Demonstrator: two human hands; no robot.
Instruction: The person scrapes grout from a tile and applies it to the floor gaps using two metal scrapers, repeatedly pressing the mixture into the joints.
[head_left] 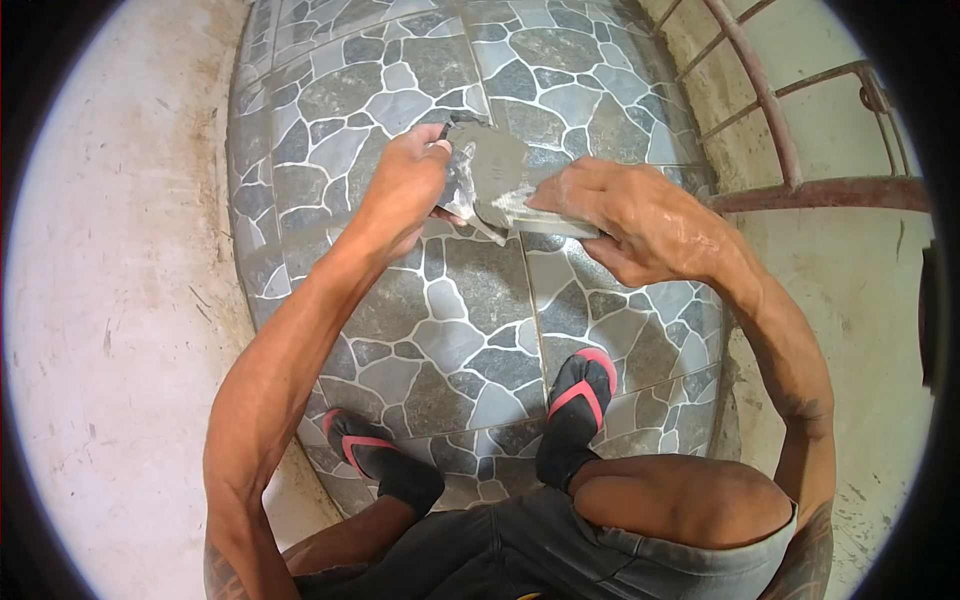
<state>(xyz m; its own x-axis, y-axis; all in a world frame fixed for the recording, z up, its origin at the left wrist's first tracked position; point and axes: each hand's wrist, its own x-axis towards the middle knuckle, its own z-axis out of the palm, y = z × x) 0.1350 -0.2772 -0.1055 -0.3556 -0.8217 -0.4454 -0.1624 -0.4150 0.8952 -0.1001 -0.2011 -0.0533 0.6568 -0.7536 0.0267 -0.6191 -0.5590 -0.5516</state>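
Observation:
My left hand (408, 185) is closed on the edge of a dark, thin holder (458, 190) smeared with pale paste. A heap of wet grey mortar (497, 158) lies on it. From the other side, my right hand (640, 222) grips a flat, straight-edged tool (555, 226), like a trowel blade, coated in grey. Its tip meets the mortar between the two hands. My right fingers cover most of this tool, so its handle cannot be made out. Both hands are raised above the tiled floor.
Stone-patterned tiles (450, 340) cover the floor below. A stained pale wall (120, 300) runs along the left. At the right stands a rusty metal grille (770, 110) near another pale wall (850, 290). My feet wear dark socks and pink-strapped flip-flops (582, 395).

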